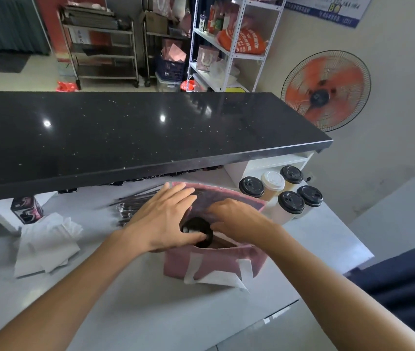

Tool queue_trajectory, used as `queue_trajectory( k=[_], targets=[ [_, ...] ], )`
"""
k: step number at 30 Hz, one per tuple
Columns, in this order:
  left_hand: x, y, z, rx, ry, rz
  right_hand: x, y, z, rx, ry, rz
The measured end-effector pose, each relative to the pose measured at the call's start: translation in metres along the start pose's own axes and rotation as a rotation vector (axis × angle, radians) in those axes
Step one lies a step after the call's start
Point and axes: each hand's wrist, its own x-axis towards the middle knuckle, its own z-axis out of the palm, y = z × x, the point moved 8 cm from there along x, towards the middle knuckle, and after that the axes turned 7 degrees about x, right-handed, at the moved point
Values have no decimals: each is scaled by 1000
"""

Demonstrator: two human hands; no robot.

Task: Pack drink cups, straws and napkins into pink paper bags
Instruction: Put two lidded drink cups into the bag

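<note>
Standing on the white tabletop (130, 300), the pink bag (214, 262) holds a black-lidded cup (197, 230); left hand (161, 219) fingers spread over it, right hand (236, 219) fingers curled on the rim. Five cups (281, 190) wait at two o'clock.

At centre frame the hands, left (162, 221) and right (236, 219), cover most of the pink bag (211, 264) mouth; only the cup (197, 230) lid shows. The straws (128, 209) are blurred. Both forearms run off the bottom edge.
</note>
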Motion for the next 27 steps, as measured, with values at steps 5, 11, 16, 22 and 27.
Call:
queue_trajectory(
  k=[5,11,16,22,27],
  targets=[
    [25,27,-9,-5,53,92,-44,18,-59,101,332,-50],
    [52,61,-6,-34,53,132,-49,115,-73,564,581,210],
    [66,69,0,-8,-1,71,-5,187,-45,498,385,412],
    [68,69,8,55,-88,17,51,225,5,191,65,331],
    [68,71,8,87,-82,15,65,235,25,79,-75,313]
  ],
)
